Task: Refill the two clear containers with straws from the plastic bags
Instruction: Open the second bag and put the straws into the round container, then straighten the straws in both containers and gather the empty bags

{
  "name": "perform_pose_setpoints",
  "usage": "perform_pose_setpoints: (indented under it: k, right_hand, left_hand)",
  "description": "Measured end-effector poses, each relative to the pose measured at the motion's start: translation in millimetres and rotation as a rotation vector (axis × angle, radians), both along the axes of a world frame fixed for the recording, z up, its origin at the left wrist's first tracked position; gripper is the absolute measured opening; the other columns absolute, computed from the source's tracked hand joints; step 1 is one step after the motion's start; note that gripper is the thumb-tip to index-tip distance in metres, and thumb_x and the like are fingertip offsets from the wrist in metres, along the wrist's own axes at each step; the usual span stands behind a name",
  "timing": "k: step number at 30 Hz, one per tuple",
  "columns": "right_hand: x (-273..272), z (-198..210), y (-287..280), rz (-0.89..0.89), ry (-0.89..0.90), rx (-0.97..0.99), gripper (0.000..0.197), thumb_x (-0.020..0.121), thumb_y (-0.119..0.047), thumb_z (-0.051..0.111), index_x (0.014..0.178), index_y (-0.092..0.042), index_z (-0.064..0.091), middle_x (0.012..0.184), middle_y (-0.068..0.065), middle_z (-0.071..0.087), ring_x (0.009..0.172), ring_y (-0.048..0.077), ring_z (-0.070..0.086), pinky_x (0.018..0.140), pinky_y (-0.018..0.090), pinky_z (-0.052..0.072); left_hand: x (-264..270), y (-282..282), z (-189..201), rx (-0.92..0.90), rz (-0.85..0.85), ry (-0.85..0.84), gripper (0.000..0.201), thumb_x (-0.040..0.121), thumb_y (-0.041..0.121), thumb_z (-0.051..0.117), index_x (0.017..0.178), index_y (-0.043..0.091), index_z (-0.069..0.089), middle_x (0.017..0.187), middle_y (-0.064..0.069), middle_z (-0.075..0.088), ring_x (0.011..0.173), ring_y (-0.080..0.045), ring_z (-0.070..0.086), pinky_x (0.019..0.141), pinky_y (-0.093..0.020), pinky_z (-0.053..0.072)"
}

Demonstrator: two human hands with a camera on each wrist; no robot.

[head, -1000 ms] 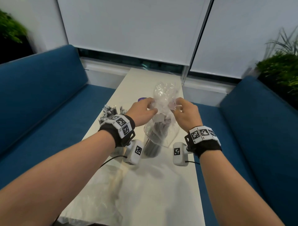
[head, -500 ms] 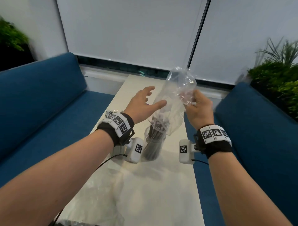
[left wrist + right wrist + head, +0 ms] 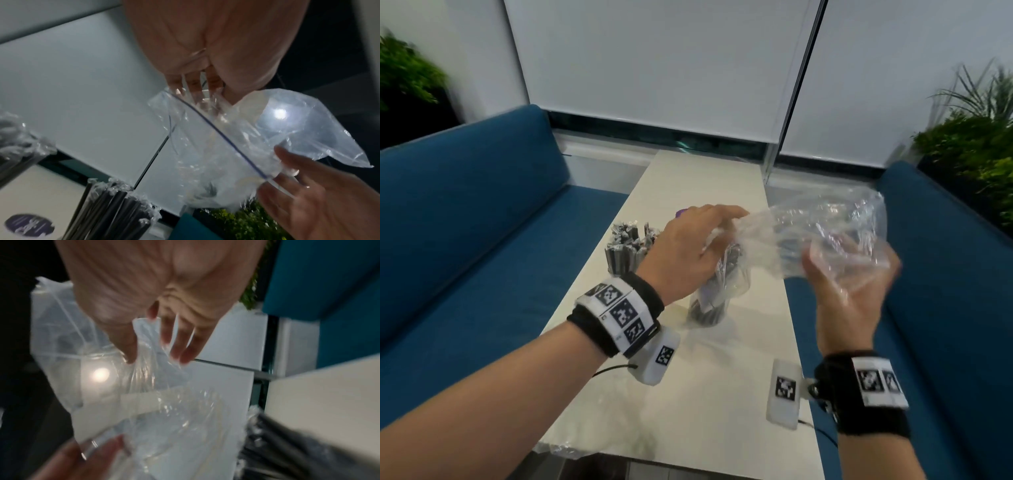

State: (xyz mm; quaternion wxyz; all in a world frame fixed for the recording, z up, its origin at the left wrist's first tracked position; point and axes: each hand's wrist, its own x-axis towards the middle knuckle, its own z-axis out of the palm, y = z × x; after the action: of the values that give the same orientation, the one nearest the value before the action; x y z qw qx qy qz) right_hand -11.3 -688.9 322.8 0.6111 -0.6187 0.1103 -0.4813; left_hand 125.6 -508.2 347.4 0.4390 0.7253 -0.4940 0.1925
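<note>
**Clear bag held over the near cup of straws**

Both hands raised above a pale bench (image 3: pixel 705 394), with a crumpled clear plastic bag (image 3: pixel 822 236) stretched between them. Right hand (image 3: pixel 849 294) palm up, thumb and fingers pinching the bag's far end, so that grip clamped on the plastic. Left hand (image 3: pixel 688 257) reaching across, fingers loosely spread and touching the bag's near end; hard to tell whether pinching it, so grip seemingly apart. Bag lying roughly level in the air, looking emptied, a blue zip line visible along its mouth in the left wrist view (image 3: pixel 226 138).

Directly under the left hand, a clear cup (image 3: pixel 709 305) standing on the bench, packed with dark wrapped straws (image 3: pixel 729 263), upright. Behind and to the left, near the bench edge, a second clear cup (image 3: pixel 625 260), likewise full of wrapped straws, well apart from the hands. Just beyond the left fingers, a small purple thing (image 3: pixel 683 213), mostly hidden. Another sheet of clear plastic (image 3: pixel 565 448) lying flat at the bench's near left corner. Blue sofas (image 3: pixel 465 240) on both sides.
</note>
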Motion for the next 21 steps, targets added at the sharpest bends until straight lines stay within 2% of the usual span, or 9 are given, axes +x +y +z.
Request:
perform_pose_setpoints:
  k: [2, 3, 5, 7, 10, 12, 14, 19, 21]
  right_hand:
    - [-23.6, -18.0, 7.8, -0.219, 0.001, -0.265, 0.104, 0.064, -0.004, 0.093, 0.141, -0.023, 0.024, 0.149, 0.001, 0.035, 0.130, -0.008, 0.051, 0.101, 0.024, 0.056]
    - [-34.1, -31.9, 10.0, -0.246, 0.019, -0.386, 0.107, 0.063, -0.003, 0.094, 0.143, -0.019, 0.024, 0.154, 0.005, 0.028, 0.133, -0.005, 0.048, 0.097, 0.022, 0.057]
    - [-49.0, -64.0, 8.7, -0.203, 0.094, -0.622, 0.083, 0.073, -0.013, 0.091, 0.140, -0.014, 0.041, 0.154, 0.018, 0.037, 0.137, 0.020, 0.051, 0.097, 0.030, 0.058]
    - [-55.7, -94.6, 5.1, -0.183, 0.200, -0.780, 0.044, 0.083, -0.024, 0.079, 0.119, -0.006, 0.062, 0.137, 0.016, 0.056, 0.126, 0.023, 0.057, 0.105, 0.020, 0.049]
    - [-64.9, -143.2, 3.1, -0.155, 0.409, -0.779, 0.023, 0.083, -0.018, 0.085, 0.099, -0.005, 0.073, 0.125, -0.001, 0.058, 0.111, 0.016, 0.062, 0.102, 0.009, 0.044]
    - [-73.8, -171.6, -2.1, -0.045, 0.679, -0.760, 0.036, 0.080, -0.020, 0.090, 0.111, -0.015, 0.071, 0.136, -0.011, 0.049, 0.119, 0.012, 0.058, 0.102, 0.022, 0.050]
    - [-82.0, -188.9, -7.0, 0.186, 1.041, -0.734, 0.053, 0.081, -0.042, 0.086, 0.128, -0.033, 0.062, 0.146, -0.025, 0.034, 0.134, 0.010, 0.050, 0.105, 0.027, 0.046]
    - [-94.7, -193.3, -9.8, 0.483, 1.383, -0.645, 0.086, 0.064, -0.088, 0.066, 0.138, -0.046, 0.054, 0.158, -0.021, 0.032, 0.145, 0.005, 0.036, 0.118, 0.033, 0.039]
    - [-96.9, -177.8, -13.3, 0.451, 1.382, -0.641, 0.075, 0.071, -0.083, 0.066, 0.134, -0.043, 0.058, 0.150, -0.021, 0.041, 0.142, 0.006, 0.042, 0.117, 0.031, 0.038]
  left_hand:
    - [-12.2, 12.1, -7.4, 0.083, 0.022, -0.002, 0.035, 0.093, 0.004, 0.063, 0.126, 0.015, 0.058, 0.094, 0.001, 0.071, 0.090, -0.021, 0.064, 0.087, -0.035, 0.048]
    - [-17.1, 18.7, -14.2, 0.141, 0.049, -0.018, 0.034, 0.093, 0.008, 0.063, 0.125, 0.018, 0.057, 0.092, 0.003, 0.071, 0.090, -0.020, 0.062, 0.090, -0.036, 0.046]
    - [-24.9, 31.8, -34.5, 0.227, 0.107, -0.120, 0.029, 0.092, 0.013, 0.066, 0.119, 0.023, 0.064, 0.091, 0.008, 0.073, 0.096, -0.018, 0.059, 0.095, -0.037, 0.041]
    - [-29.9, 40.8, -60.7, 0.299, 0.122, -0.241, 0.024, 0.089, 0.014, 0.072, 0.109, 0.026, 0.072, 0.091, 0.012, 0.076, 0.098, -0.020, 0.059, 0.091, -0.039, 0.036]
    - [-34.2, 41.7, -103.1, 0.419, 0.100, -0.339, 0.027, 0.085, 0.011, 0.075, 0.107, 0.026, 0.074, 0.091, 0.013, 0.077, 0.092, -0.024, 0.061, 0.082, -0.037, 0.035]
    - [-34.9, 33.6, -128.7, 0.504, 0.085, -0.349, 0.034, 0.082, 0.005, 0.074, 0.110, 0.024, 0.071, 0.090, 0.009, 0.076, 0.089, -0.025, 0.060, 0.077, -0.037, 0.040]
    - [-37.3, 24.9, -145.4, 0.686, 0.060, -0.269, 0.033, 0.085, 0.009, 0.071, 0.115, 0.022, 0.067, 0.096, 0.004, 0.074, 0.092, -0.027, 0.061, 0.076, -0.039, 0.044]
    - [-43.6, 22.4, -180.9, 1.375, -0.088, 0.204, 0.062, 0.095, 0.051, 0.059, 0.148, 0.021, 0.048, 0.149, -0.006, 0.048, 0.136, -0.029, 0.046, 0.105, -0.051, 0.047]
    - [-45.2, 24.5, -182.5, 1.422, -0.131, 0.210, 0.069, 0.095, 0.056, 0.056, 0.153, 0.021, 0.043, 0.158, -0.006, 0.038, 0.142, -0.028, 0.038, 0.110, -0.051, 0.044]
